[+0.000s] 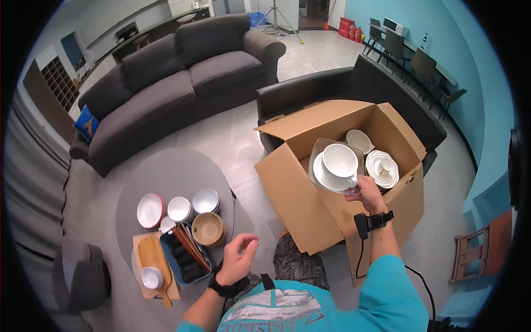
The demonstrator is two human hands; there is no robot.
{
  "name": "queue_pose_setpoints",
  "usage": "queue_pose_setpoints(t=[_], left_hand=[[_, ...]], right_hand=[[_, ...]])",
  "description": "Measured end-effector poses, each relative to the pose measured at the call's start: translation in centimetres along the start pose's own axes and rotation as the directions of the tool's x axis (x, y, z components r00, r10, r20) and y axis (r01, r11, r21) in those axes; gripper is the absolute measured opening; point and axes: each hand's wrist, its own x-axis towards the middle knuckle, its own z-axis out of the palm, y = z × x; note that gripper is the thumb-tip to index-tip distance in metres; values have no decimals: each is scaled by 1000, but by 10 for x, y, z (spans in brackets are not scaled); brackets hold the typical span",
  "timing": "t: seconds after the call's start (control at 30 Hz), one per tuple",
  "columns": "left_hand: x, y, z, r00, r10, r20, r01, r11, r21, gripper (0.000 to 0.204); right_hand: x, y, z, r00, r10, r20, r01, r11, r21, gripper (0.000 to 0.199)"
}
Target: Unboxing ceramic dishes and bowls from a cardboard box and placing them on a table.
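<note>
My right hand (pixel 367 193) grips the near edge of a clear square glass plate (pixel 319 145) over the cardboard box (pixel 298 199). On that plate sit a white saucer (pixel 322 178) and a white cup (pixel 340 160), its handle toward my fingers. Inside the box, a stack of white plates (pixel 382 169) with a small white piece on top lies just beyond my hand, and a white bowl (pixel 359 141) rests farther back. My left hand (pixel 239 259) hovers empty between the box and the round table, fingers loosely curled and apart from the thumb.
The round grey table (pixel 166 166) at left carries tan bowls (pixel 208 228), white bowls (pixel 179 209), a red-rimmed plate (pixel 150 210), a blue bin (pixel 193 279) and a wooden cutting board (pixel 151 254). A black armchair (pixel 310 86) stands behind the box, a dark sofa (pixel 160 94) beyond.
</note>
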Motion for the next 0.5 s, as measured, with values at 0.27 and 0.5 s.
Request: queue_pose_setpoints(t=[0.27, 0.5], left_hand=[[-1, 44, -7, 985, 136, -105, -132, 990, 42, 41], [-38, 26, -44, 948, -295, 118, 306, 748, -589, 78]], right_hand=[[-89, 5, 85, 957, 42, 286, -41, 999, -9, 29], [-130, 24, 157, 857, 194, 477, -97, 970, -221, 25]])
